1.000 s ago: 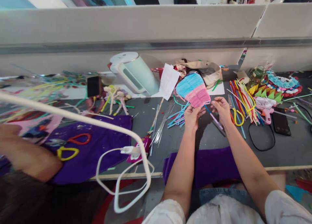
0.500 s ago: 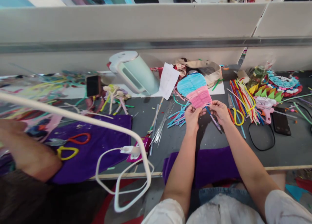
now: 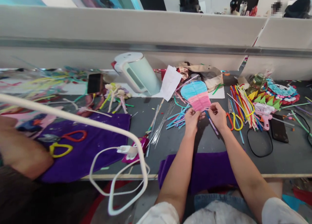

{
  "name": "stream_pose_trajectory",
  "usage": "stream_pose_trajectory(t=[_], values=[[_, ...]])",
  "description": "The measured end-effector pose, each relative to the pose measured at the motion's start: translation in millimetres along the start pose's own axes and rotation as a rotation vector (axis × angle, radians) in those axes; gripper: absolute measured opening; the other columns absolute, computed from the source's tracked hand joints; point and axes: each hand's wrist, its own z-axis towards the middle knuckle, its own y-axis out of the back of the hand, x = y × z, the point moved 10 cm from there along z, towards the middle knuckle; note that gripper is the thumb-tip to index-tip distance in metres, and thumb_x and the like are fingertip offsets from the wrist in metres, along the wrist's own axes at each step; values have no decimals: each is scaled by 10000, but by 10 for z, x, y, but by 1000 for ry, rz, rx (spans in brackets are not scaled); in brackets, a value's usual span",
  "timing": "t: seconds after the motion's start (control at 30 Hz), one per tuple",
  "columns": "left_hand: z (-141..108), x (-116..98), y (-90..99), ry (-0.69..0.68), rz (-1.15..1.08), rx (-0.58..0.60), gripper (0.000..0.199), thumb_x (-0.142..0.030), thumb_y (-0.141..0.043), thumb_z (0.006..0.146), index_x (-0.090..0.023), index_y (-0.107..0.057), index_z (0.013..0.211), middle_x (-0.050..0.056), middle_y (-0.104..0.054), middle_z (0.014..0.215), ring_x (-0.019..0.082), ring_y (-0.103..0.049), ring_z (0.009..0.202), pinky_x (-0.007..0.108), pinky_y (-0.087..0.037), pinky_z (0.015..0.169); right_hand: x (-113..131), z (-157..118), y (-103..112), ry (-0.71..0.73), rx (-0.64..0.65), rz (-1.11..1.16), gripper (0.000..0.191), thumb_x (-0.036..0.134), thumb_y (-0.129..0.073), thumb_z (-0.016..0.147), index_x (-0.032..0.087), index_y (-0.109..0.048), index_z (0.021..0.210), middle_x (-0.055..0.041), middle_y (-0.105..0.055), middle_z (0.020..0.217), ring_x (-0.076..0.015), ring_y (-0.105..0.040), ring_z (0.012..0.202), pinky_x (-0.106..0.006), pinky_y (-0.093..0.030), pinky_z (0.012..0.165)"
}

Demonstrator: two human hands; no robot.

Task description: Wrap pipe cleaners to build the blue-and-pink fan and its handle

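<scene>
A rounded panel of light blue and pink pipe cleaners [image 3: 197, 93] is held out over the grey table. My left hand [image 3: 192, 120] is closed, pinching its lower pink edge between thumb and fingers. On the right side of that edge, my right hand [image 3: 218, 116] is closed with its fingertips at the pipe cleaner ends. Blue and purple pipe cleaner ends [image 3: 213, 124] hang down between the two hands. Exactly which strand the right fingers grip is partly hidden. Short cut blue and purple pipe cleaners [image 3: 177, 118] lie just left of my left hand.
Scissors [image 3: 234, 120], several coloured pipe cleaners [image 3: 243, 104], a pink glue gun [image 3: 264, 113] and a phone [image 3: 279, 130] lie right. A kettle [image 3: 139, 75] stands behind left. A white cable [image 3: 126, 131] crosses in front. Another person's arm [image 3: 21, 146] rests left, over purple cloth [image 3: 85, 159].
My right hand has turned inward, its fingers now lower over the panel's edge. The panel tilts slightly and looks shorter. The whole view has shifted a little.
</scene>
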Motion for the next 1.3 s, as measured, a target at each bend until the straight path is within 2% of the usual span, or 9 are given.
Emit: stream_pose_trajectory(t=[0.1, 0.23, 0.6, 0.7, 0.8, 0.9, 1.0, 1.1, 1.3], values=[[36, 3, 35, 11, -1, 10, 277, -246, -727, 565, -155, -509, 709, -5, -616, 614, 172, -683, 595, 263, -557, 557, 133, 10, -58, 153, 126, -93, 167, 260, -506, 875, 221, -616, 995, -38, -643, 887, -165, -602, 804, -288, -483, 735], [57, -12, 56, 27, 9, 28, 279, -244, -735, 560, -150, -535, 730, 4, -633, 616, 171, -682, 594, 258, -555, 557, 179, 22, -63, 262, 206, -209, 174, 293, -479, 921, 214, -635, 920, -60, -645, 887, -187, -592, 859, -303, -464, 785], [-36, -125, -57, -25, 26, 65, 242, -219, -723, 581, -154, -556, 744, 7, -649, 643, 187, -694, 598, 266, -558, 567, 92, 36, 30, 190, 135, -355, 172, 245, -444, 911, 216, -607, 862, -72, -604, 873, -202, -537, 863, -317, -418, 799], [-39, -146, -67, -38, 32, 70, 252, -233, -739, 585, -160, -534, 712, -7, -624, 605, 201, -704, 630, 265, -560, 574, 10, 63, 60, 109, 95, -231, 133, 260, -488, 885, 218, -603, 834, -53, -609, 852, -191, -548, 843, -313, -429, 798], [-30, -155, -76, -34, 19, 96, 287, -266, -775, 580, -157, -540, 704, 1, -626, 604, 205, -707, 651, 264, -561, 581, -168, 85, 61, -77, 70, 1, 89, 304, -564, 834, 220, -594, 836, -16, -609, 805, -162, -560, 766, -272, -458, 686], [-33, -176, -111, -39, -4, 137, 312, -286, -798, 572, -149, -583, 750, 26, -667, 670, 195, -704, 650, 269, -566, 591, -331, 68, -26, -276, 87, 327, 231, 356, -654, 754, 215, -588, 924, 12, -605, 783, -130, -552, 679, -214, -434, 518], [-45, -187, -161, -49, -17, 171, 338, -295, -811, 564, -148, -613, 795, 43, -694, 720, 195, -702, 658, 279, -570, 596, -401, 36, -149, -409, 140, 583, 266, 374, -703, 695, 186, -605, 854, 31, -578, 693, -95, -509, 580, -180, -378, 433], [-52, -178, -217, -52, -23, 206, 344, -291, -816, 565, -149, -629, 816, 48, -701, 734, 194, -698, 655, 283, -570, 596, -472, 10, -196, -500, 137, 697, 241, 346, -736, 653, 176, -578, 719, 48, -539, 604, -65, -461, 508, -163, -341, 409], [-79, -190, -288, -38, -22, 270, 310, -291, -792, 600, -149, -651, 837, 46, -686, 743, 170, -671, 649, 269, -557, 586, -575, 10, -188, -534, 62, 748, 252, 332, -738, 644, 181, -541, 691, 66, -542, 568, -45, -455, 469, -154, -374, 436]])
